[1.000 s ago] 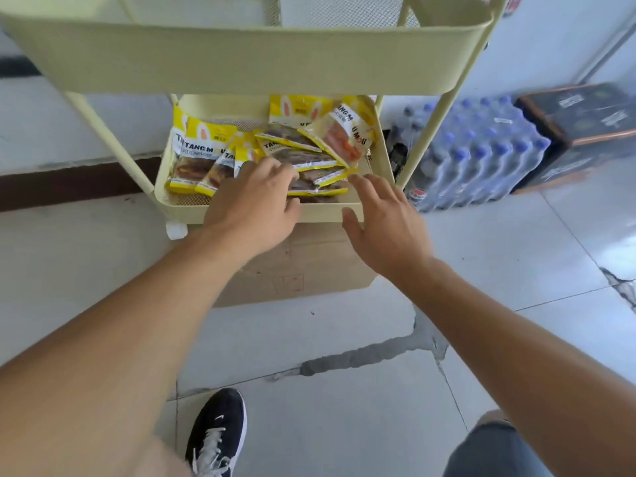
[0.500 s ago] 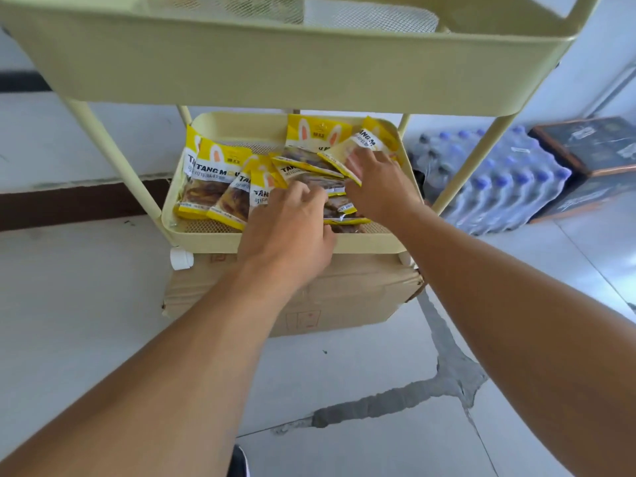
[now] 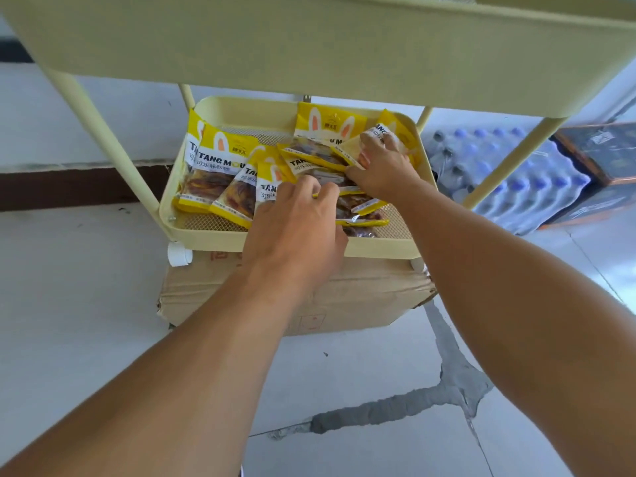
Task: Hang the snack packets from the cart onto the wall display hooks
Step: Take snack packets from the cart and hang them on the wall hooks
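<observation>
Head view showed our snack packets [image 3: 220,173] heaped in the cart's lower tray [image 3: 206,232], its rim low, the upper tray [image 3: 309,46] close overhead. Our left grip [image 3: 296,218] curled onto the middle packets; whether it held one, we couldn't tell. Our right grip [image 3: 382,166] pinched a tilted packet [image 3: 351,149]. Bottled water [image 3: 516,173] crowded the right.

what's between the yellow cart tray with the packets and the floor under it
In the head view a taped cardboard box sits on the floor directly beneath the cart tray.
</observation>
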Demonstrator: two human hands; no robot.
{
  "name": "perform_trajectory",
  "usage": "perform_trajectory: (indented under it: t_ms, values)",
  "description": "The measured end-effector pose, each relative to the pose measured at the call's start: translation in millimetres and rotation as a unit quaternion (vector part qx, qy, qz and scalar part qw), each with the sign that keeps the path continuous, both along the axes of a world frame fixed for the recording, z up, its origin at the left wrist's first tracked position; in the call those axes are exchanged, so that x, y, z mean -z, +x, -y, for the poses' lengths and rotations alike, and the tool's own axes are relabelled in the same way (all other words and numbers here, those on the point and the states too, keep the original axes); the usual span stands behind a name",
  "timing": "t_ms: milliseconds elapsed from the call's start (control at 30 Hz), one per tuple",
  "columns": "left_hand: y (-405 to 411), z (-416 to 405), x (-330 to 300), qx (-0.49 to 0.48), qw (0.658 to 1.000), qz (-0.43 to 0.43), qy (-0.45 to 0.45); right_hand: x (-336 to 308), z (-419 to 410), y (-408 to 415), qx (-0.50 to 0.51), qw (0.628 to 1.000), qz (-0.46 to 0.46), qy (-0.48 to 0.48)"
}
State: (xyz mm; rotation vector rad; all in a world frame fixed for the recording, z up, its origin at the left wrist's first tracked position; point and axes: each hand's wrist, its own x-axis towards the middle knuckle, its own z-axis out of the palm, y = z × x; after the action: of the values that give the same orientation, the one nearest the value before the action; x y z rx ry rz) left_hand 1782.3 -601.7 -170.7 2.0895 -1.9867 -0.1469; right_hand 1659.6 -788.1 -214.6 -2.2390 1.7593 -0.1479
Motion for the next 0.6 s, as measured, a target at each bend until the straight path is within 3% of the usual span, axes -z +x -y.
perform_trajectory:
  t_ms: [333, 600]
  values:
    - [1, -1, -1, 0.000, 1.000, 0.002, 0.010, 1, -5, -11, -0.112, 0.983, -0.071, -0.123]
    - [-6, -2, -2, 0.003, 1.000, -0.013, 0.004, -10, 3, -10, -0.079, 0.991, -0.101, 0.026]
